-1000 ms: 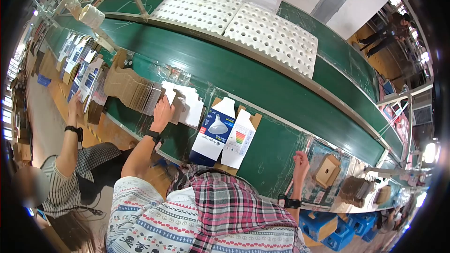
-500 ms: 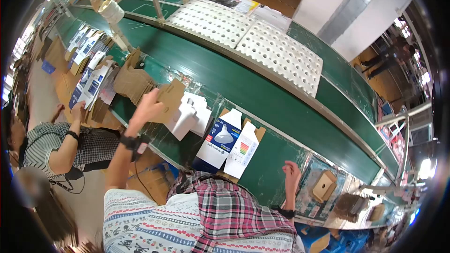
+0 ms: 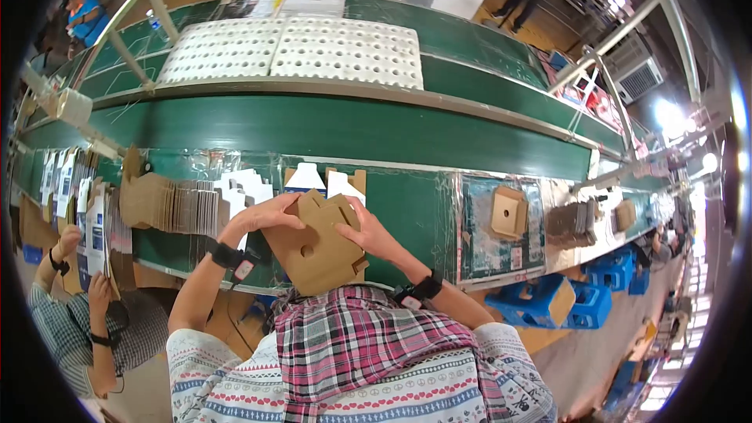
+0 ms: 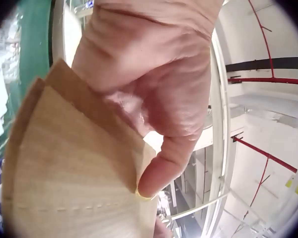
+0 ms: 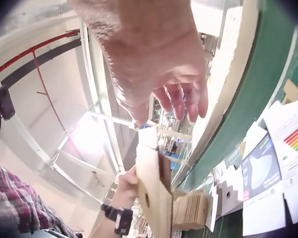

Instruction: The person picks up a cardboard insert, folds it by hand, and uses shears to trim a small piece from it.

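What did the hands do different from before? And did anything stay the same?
The left hand pulled a brown cardboard piece off the cardboard stack, brought it in front of the person and grips it. The right hand rose from the table edge and now touches its other side. The printed box flat and the white trays stayed put.

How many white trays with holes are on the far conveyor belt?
2. They lie side by side on the far belt: the left tray and the right tray. No others show.
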`<action>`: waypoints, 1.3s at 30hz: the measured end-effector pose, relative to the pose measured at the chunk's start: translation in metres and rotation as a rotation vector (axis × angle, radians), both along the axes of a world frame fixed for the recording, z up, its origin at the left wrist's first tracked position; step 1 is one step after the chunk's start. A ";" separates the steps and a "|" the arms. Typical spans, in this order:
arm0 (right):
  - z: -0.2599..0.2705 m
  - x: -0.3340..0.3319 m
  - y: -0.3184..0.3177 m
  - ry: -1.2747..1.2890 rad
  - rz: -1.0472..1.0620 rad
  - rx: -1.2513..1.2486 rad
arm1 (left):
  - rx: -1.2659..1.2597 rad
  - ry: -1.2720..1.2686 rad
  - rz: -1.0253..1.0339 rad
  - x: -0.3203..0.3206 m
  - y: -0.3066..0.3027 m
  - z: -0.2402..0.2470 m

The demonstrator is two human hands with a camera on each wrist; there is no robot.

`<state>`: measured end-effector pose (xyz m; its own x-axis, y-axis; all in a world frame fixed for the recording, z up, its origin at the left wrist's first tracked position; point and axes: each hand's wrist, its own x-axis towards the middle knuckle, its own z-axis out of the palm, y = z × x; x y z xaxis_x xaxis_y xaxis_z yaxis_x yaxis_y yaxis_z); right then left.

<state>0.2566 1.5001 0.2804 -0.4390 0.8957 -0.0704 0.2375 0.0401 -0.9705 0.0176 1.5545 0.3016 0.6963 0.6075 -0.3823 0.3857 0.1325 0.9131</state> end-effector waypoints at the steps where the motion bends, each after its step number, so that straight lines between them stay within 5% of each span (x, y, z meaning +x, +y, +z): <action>1: -0.003 0.000 -0.006 0.059 -0.026 -0.018 | -0.035 -0.032 0.004 0.003 -0.001 0.000; 9: -0.004 -0.007 -0.011 0.124 -0.012 -0.126 | 0.086 0.165 -0.047 0.021 0.006 0.025; 22: -0.001 -0.004 0.000 0.213 -0.100 -0.143 | -0.104 -0.080 0.064 0.011 0.001 0.005; 25: 0.002 0.004 0.001 0.299 -0.055 -0.340 | -0.210 -0.135 0.039 0.013 0.004 0.015; 28: 0.001 0.000 0.000 0.197 -0.151 -0.134 | -0.330 -0.159 0.093 0.017 0.006 0.007; 31: 0.015 0.002 0.007 -0.415 -0.297 0.126 | -0.153 -0.058 0.337 0.049 -0.006 0.000; 35: 0.000 0.019 0.017 -0.273 -0.334 0.259 | -0.023 -0.109 0.323 0.057 -0.001 0.004; 37: 0.006 0.030 0.018 0.272 -0.250 -0.348 | 0.081 -0.060 0.224 0.052 0.002 0.018; 38: 0.001 0.038 0.019 0.145 -0.098 0.040 | 0.093 -0.038 0.168 0.049 0.003 0.024; 39: -0.019 0.037 0.018 0.470 -0.126 -0.367 | 0.080 0.002 0.149 0.049 0.001 0.031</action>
